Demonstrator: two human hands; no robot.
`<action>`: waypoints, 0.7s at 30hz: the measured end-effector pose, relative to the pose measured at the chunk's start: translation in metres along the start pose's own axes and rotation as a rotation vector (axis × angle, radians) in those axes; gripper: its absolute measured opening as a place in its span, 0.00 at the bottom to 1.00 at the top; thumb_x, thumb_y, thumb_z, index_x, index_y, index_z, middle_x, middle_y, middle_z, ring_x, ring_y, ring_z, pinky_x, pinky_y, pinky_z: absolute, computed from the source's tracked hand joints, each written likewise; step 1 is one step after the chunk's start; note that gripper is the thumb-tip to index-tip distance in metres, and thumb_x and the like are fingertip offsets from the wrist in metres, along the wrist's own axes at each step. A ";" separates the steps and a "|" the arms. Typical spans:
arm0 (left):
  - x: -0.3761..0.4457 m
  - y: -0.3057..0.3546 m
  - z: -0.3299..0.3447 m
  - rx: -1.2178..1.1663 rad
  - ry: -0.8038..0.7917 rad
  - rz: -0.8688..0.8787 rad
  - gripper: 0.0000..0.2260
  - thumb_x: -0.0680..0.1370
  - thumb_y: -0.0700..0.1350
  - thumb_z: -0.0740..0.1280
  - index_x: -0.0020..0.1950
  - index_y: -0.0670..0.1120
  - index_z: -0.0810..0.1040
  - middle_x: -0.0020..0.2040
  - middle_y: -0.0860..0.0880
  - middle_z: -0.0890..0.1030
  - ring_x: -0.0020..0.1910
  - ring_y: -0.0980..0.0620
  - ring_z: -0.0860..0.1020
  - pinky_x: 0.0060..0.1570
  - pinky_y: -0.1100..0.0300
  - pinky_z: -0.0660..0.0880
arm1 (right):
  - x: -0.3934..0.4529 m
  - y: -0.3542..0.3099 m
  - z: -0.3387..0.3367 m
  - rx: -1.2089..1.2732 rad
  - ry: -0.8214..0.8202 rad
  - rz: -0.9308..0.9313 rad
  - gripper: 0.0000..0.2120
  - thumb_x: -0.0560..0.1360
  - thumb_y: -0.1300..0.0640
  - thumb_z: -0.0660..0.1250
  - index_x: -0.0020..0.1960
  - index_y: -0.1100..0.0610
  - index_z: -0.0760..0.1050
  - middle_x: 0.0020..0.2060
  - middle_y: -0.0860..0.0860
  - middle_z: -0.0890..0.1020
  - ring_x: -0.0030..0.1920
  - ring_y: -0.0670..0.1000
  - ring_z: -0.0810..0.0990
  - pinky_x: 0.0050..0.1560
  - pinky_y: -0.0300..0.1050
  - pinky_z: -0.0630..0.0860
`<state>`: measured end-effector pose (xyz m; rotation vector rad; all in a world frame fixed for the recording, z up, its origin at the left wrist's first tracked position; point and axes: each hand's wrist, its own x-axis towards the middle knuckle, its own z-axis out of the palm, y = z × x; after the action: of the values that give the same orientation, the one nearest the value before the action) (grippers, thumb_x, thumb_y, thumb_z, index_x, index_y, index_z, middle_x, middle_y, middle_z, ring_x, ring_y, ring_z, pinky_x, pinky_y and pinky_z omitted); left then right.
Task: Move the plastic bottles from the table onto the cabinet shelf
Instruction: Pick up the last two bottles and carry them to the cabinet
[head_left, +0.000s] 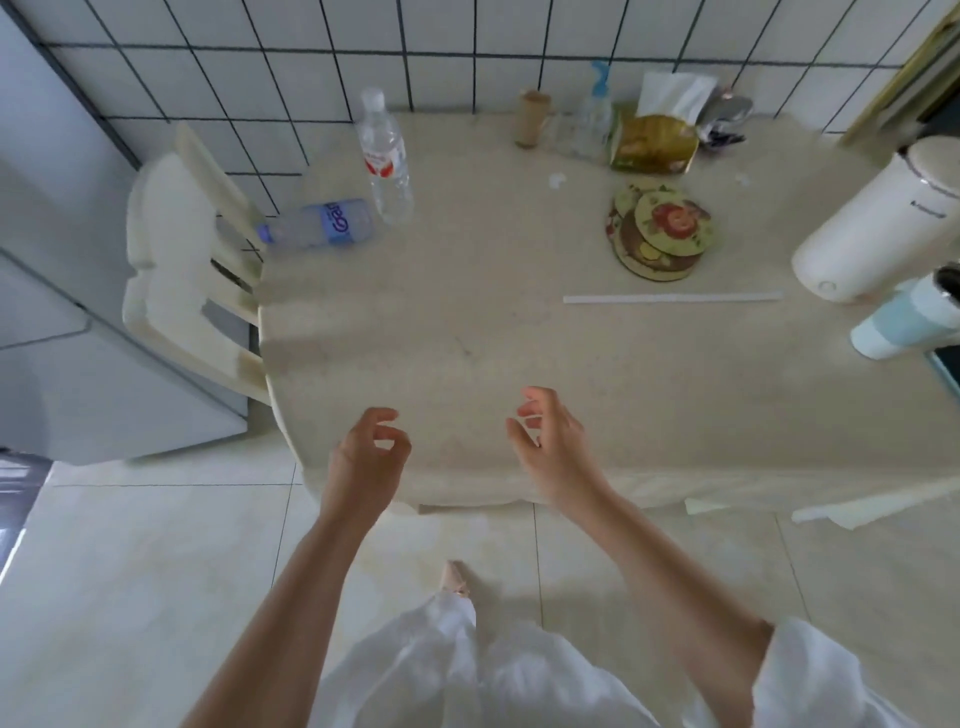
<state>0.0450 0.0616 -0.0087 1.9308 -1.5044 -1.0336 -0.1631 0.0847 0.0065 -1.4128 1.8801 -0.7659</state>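
Two clear plastic bottles are at the far left of the beige table (467, 332). One with a red label (384, 156) stands upright. The other, with a blue label and blue cap (319, 226), lies on its side at the table's left edge, cap pointing left. My left hand (366, 460) and my right hand (550, 441) hover over the table's near edge, fingers loosely curled and apart, holding nothing. Both hands are well short of the bottles.
A cream chair (182, 260) is tucked at the table's left side, with a grey cabinet (78, 312) beyond it. Floral coasters (660, 228), a snack bag (654, 143), a spray bottle (597, 114), a white kettle (878, 218) and a white strip (672, 298) occupy the back and right.
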 end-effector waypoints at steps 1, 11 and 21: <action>0.017 0.003 -0.005 -0.002 -0.002 -0.002 0.10 0.77 0.43 0.66 0.58 0.50 0.77 0.46 0.51 0.82 0.45 0.49 0.81 0.41 0.59 0.71 | 0.014 -0.007 0.005 0.006 0.002 -0.005 0.21 0.77 0.58 0.67 0.66 0.64 0.68 0.55 0.60 0.79 0.55 0.59 0.78 0.59 0.55 0.73; 0.158 0.040 -0.025 -0.069 0.011 -0.050 0.09 0.76 0.40 0.68 0.55 0.49 0.79 0.44 0.49 0.83 0.42 0.47 0.81 0.42 0.58 0.74 | 0.146 -0.053 0.029 0.006 -0.049 -0.057 0.23 0.75 0.59 0.70 0.66 0.66 0.68 0.56 0.61 0.80 0.54 0.59 0.79 0.58 0.51 0.74; 0.294 0.080 -0.021 -0.663 0.086 -0.508 0.10 0.77 0.37 0.66 0.58 0.44 0.74 0.49 0.45 0.78 0.38 0.46 0.79 0.39 0.56 0.75 | 0.323 -0.095 0.031 0.082 -0.170 -0.062 0.28 0.73 0.53 0.72 0.68 0.60 0.66 0.58 0.57 0.78 0.55 0.57 0.79 0.59 0.49 0.75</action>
<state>0.0466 -0.2442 -0.0146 1.8374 -0.5025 -1.4108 -0.1494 -0.2534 0.0109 -1.4427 1.6644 -0.7203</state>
